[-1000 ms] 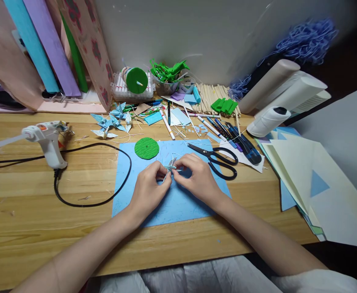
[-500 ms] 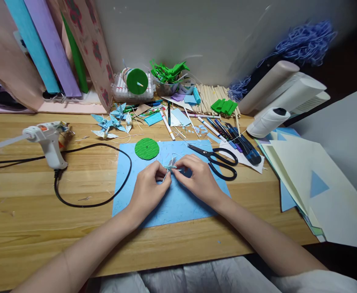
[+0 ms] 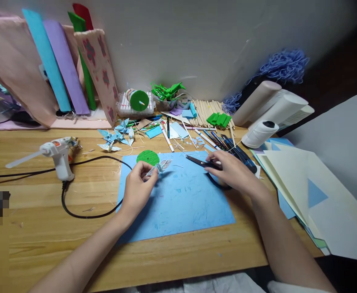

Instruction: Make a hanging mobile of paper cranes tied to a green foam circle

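Note:
My left hand [image 3: 141, 188] pinches a small origami crane [image 3: 160, 167] of pale blue patterned paper between thumb and fingers, just above the blue sheet [image 3: 178, 207]. Part of the crane is hidden by the fingertips. A green paper disc [image 3: 147, 156] lies right behind that hand. On the sheet's right side, my right hand [image 3: 231, 170] has its thumb and fingers closed around the black handles of the scissors [image 3: 198, 161]. The blades point left, and the hand covers much of the handles. A short piece of thread [image 3: 178, 166] lies between the hands.
A white glue gun [image 3: 60, 156] stands at left with its black cable [image 3: 83, 216] looping to the sheet. More paper cranes [image 3: 117, 136], markers [image 3: 167, 138], wooden sticks [image 3: 204, 110] and a spool of white thread [image 3: 259, 133] sit behind. Large paper sheets [image 3: 291, 175] lie at right.
My right hand has let go of the crane, moved right and taken hold of the scissors. My left hand has shifted slightly left with the crane. The camera view has tilted up a little.

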Demonstrator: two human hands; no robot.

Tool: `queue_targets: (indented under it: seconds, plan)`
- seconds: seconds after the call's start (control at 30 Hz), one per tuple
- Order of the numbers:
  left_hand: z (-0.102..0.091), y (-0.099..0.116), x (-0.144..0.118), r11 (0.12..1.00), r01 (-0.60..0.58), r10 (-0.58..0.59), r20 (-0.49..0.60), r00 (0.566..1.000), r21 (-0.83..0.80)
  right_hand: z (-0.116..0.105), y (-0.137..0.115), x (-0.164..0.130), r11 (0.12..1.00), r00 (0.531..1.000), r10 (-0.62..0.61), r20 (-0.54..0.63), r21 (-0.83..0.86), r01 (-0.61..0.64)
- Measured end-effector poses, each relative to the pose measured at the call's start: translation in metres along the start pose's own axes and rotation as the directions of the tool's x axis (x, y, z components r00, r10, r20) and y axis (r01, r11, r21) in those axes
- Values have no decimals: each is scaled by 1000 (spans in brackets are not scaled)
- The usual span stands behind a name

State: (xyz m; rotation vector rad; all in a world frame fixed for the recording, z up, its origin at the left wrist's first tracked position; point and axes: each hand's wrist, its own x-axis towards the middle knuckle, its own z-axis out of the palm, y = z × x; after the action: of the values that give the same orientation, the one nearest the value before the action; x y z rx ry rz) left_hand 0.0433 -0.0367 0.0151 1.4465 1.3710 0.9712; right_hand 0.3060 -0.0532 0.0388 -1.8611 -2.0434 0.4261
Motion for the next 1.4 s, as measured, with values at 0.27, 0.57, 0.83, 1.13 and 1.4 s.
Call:
queue_targets:
  seconds: [0.27,0.57,0.83,1.13,1.4]
  plan:
    - [-21,16,15,995,-90,79,-224,971,-39,-9,29,-7,983,975,112,193,-166,-81]
    - [-21,4,19,997,-83,82,-54,995,-1,-18,15,-1,992,992,98,-82,-68,-103]
    - [-26,22,4,973,-136,166,156,974,-184,49,-83,-4,752,953,-247,174,655,75]
    - [-52,11,-13,994,-111,103,366,925,1,43,-86,2,701,985,-149,-82,694,164]
    - [-60,12,16,793,-388,277,289,916,471,37,-71,-8,553,980,-197,-18,824,126]
